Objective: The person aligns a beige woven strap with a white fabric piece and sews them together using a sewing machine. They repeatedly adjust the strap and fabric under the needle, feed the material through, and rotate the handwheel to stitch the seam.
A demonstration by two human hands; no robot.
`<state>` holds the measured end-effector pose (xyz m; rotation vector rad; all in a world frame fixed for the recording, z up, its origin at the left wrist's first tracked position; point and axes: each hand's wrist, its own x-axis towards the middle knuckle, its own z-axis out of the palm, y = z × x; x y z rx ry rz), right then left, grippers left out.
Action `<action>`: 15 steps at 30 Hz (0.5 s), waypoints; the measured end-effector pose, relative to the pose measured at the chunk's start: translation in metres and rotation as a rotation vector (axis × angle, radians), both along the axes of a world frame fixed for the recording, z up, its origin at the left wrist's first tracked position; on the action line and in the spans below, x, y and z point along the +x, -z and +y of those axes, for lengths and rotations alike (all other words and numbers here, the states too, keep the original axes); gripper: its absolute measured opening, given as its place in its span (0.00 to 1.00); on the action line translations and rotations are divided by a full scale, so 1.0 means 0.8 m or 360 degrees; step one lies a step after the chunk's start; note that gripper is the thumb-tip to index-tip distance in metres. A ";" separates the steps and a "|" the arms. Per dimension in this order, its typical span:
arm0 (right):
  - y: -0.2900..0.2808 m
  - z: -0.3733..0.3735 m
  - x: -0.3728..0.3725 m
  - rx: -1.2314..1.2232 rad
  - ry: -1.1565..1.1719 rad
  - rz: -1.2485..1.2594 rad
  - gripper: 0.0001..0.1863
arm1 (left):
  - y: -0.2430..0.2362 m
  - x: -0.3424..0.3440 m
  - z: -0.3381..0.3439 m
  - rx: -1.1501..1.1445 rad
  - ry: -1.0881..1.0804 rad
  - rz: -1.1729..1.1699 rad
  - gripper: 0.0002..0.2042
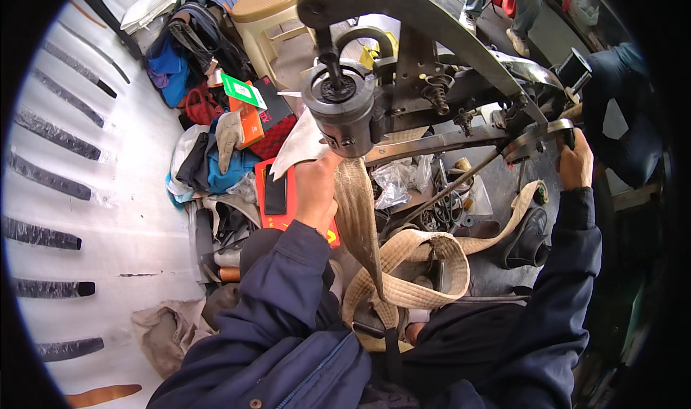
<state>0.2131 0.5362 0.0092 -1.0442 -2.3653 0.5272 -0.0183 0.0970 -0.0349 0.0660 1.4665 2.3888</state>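
Observation:
A hand-cranked sewing machine (432,45), with a round metal head (338,117), stands in front of me. My left hand (315,193) is closed on a wide beige webbing strap (358,218) right below that head; its fingertips are partly hidden. From there the strap hangs down and loops over itself above my lap, and its far end trails off to the right. A pale pointed flap (299,146) sticks out beside the head, above my left hand. On the right, my right hand (576,163) is wrapped round the handle at the rim of the machine's handwheel (536,141).
Bags and clothes (198,42) are heaped at the back left, near a beige stool (270,2). A phone (275,193) lies on a red box by my left hand. Tools and plastic bags (399,182) sit under the machine; a black shoe (529,240) is at right. Other people's legs (504,2) show behind.

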 end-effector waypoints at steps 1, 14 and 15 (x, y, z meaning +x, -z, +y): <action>0.004 0.003 0.002 -0.0020 0.0089 0.0039 0.12 | 0.001 -0.001 0.001 0.0034 0.0006 0.0026 0.16; 0.145 0.034 0.003 0.0099 0.0090 -0.0566 0.18 | 0.004 0.001 -0.001 0.0053 0.0019 -0.0065 0.15; 0.144 0.007 -0.008 -0.0163 0.0084 -0.0641 0.20 | 0.004 0.001 0.000 0.0074 0.0001 -0.0013 0.15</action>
